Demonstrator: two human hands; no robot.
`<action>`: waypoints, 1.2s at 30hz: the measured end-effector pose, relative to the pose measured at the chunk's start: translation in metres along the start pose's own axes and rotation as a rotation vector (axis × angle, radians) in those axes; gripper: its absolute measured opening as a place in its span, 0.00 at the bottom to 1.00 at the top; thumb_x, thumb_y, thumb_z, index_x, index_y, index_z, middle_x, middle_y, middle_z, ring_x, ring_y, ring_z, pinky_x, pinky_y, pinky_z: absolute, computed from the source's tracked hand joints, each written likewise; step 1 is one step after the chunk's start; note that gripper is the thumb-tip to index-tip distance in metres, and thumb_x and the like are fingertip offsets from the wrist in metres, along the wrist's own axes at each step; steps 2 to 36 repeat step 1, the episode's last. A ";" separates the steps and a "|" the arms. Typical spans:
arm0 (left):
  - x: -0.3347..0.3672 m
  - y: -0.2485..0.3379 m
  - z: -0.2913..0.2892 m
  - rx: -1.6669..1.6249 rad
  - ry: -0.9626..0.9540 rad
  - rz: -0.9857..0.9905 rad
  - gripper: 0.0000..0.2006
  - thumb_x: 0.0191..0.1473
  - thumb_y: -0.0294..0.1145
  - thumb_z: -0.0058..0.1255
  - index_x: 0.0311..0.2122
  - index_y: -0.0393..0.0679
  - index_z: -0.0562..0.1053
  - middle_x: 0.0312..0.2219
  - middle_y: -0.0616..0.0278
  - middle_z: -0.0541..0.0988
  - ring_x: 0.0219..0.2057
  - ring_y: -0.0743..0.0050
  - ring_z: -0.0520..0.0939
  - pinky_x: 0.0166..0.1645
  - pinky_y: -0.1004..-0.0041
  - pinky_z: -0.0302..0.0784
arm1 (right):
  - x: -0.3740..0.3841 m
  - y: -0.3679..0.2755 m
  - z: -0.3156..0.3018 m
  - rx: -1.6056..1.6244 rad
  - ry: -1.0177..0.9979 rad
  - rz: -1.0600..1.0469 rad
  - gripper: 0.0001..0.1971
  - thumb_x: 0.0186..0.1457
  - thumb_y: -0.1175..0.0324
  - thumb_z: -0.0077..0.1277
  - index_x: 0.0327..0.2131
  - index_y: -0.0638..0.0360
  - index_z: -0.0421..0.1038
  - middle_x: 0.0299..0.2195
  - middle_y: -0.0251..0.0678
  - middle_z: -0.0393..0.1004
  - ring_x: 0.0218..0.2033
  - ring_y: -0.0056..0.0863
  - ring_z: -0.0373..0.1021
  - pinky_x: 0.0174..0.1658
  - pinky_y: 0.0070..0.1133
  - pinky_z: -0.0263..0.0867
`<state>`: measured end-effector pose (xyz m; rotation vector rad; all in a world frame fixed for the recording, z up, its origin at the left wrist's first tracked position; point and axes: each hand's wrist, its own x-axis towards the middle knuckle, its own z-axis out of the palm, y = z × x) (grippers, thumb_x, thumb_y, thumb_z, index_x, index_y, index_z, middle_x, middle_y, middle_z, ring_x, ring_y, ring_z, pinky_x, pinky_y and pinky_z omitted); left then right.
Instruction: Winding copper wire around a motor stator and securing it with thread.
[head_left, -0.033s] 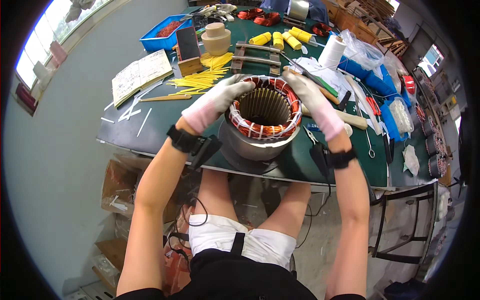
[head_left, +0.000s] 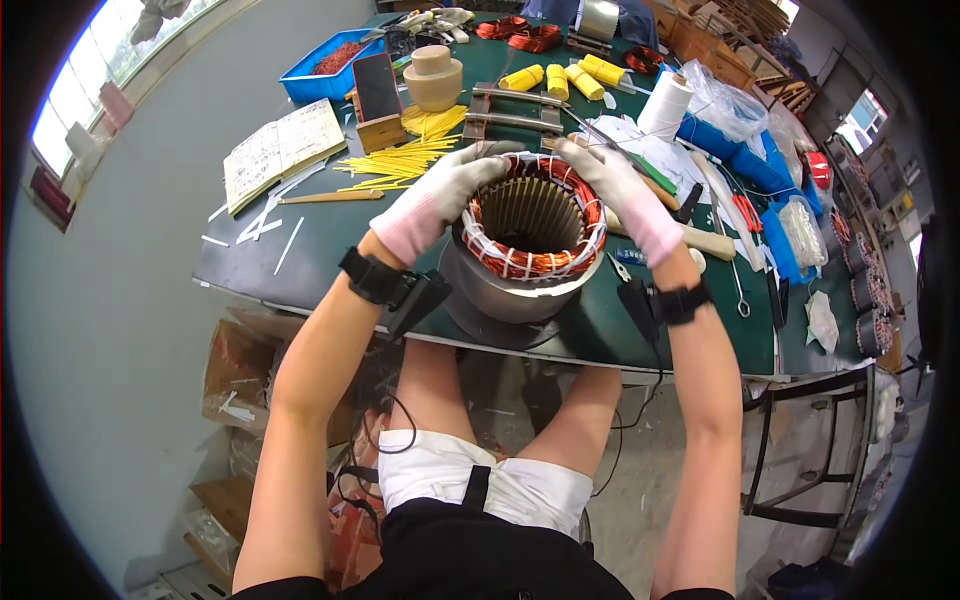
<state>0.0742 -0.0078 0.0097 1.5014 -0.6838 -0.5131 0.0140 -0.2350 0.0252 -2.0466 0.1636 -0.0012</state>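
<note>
A motor stator with a grey steel shell stands upright at the front edge of the green table. Copper windings tied with white lacing ring its open top. My left hand, in a white and pink glove, curls over the winding's left and far rim. My right hand, gloved the same way, grips the right far rim. Both wrists carry black straps.
Yellow strips, an open notebook and a phone on a wooden block lie to the left. A blue tray, yellow rolls and a white spool sit behind. A wooden handle and red-handled pliers lie to the right.
</note>
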 end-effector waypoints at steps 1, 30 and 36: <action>0.007 0.000 0.002 -0.194 -0.150 0.012 0.26 0.59 0.42 0.45 0.58 0.37 0.63 0.52 0.59 0.70 0.50 0.74 0.72 0.56 0.77 0.63 | 0.005 0.005 -0.001 0.000 0.001 -0.002 0.25 0.58 0.48 0.44 0.44 0.64 0.70 0.40 0.33 0.73 0.41 0.18 0.65 0.49 0.18 0.58; 0.007 0.000 0.002 -0.194 -0.150 0.012 0.26 0.59 0.42 0.45 0.58 0.37 0.63 0.52 0.59 0.70 0.50 0.74 0.72 0.56 0.77 0.63 | 0.005 0.005 -0.001 0.000 0.001 -0.002 0.25 0.58 0.48 0.44 0.44 0.64 0.70 0.40 0.33 0.73 0.41 0.18 0.65 0.49 0.18 0.58; 0.007 0.000 0.002 -0.194 -0.150 0.012 0.26 0.59 0.42 0.45 0.58 0.37 0.63 0.52 0.59 0.70 0.50 0.74 0.72 0.56 0.77 0.63 | 0.005 0.005 -0.001 0.000 0.001 -0.002 0.25 0.58 0.48 0.44 0.44 0.64 0.70 0.40 0.33 0.73 0.41 0.18 0.65 0.49 0.18 0.58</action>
